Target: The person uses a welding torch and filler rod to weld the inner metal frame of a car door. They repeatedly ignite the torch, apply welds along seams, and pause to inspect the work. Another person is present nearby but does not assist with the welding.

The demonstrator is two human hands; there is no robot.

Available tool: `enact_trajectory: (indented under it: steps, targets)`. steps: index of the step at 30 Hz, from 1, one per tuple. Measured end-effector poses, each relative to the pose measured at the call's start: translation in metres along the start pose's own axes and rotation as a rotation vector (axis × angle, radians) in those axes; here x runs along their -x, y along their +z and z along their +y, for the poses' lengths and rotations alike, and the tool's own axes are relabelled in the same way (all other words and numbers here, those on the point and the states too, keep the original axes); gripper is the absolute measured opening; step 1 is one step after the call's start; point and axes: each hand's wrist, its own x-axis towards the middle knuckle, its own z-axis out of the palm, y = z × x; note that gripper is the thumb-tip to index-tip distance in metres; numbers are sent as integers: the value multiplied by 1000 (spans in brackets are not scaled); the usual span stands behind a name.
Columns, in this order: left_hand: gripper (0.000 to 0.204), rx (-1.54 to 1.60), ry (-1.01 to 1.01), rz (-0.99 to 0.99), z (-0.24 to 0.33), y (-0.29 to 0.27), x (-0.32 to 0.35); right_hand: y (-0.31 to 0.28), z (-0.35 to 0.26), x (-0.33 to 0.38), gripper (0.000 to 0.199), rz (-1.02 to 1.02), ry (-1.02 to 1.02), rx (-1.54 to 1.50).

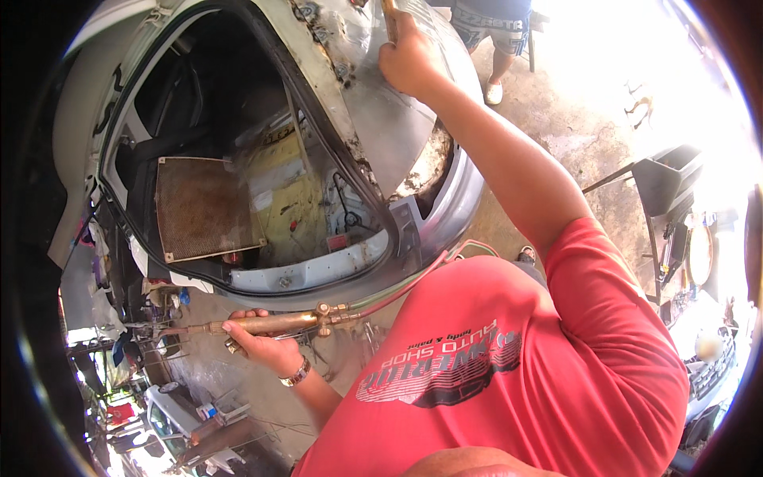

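Observation:
My left hand [270, 347], with a watch on its wrist, is wrapped round a brass gas torch [278, 323] with valves at its rear end. The torch's thin tip points left, below the car's opening. A red and a green hose [397, 292] run from it to the right. My right hand [410, 57] reaches over the bare grey metal panel [389, 119] of the silver car. It is closed on a light brown handle [389, 17]; the tool's other end is cut off by the picture's upper rim, so its kind is hidden.
Inside the car's open rear frame [318, 280] lie a brown mesh panel [208, 208] and a yellowish floor [282, 183]. Another person in patterned shorts [494, 32] stands beyond the car. A dark grey bin-like object [668, 179] is at right, a car part [171, 413] lower left.

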Motion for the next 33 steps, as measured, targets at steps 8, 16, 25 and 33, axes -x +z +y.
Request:
enact_trajectory:
  steps: [8, 16, 25, 33]
  targets:
    - [48, 28, -37, -20, -11, 10, -17, -14, -27, 10, 55, -90, 16, 47]
    - [45, 43, -67, -101, -13, 24, -24, -37, -45, 13, 57, -257, 231, -56]
    - [45, 45, -50, -126, -13, 32, -20, -23, -9, -10, 54, 21, 8, -168]
    - [44, 19, -77, -109, -10, 27, -10, -17, 20, -29, 47, -87, -6, -211]
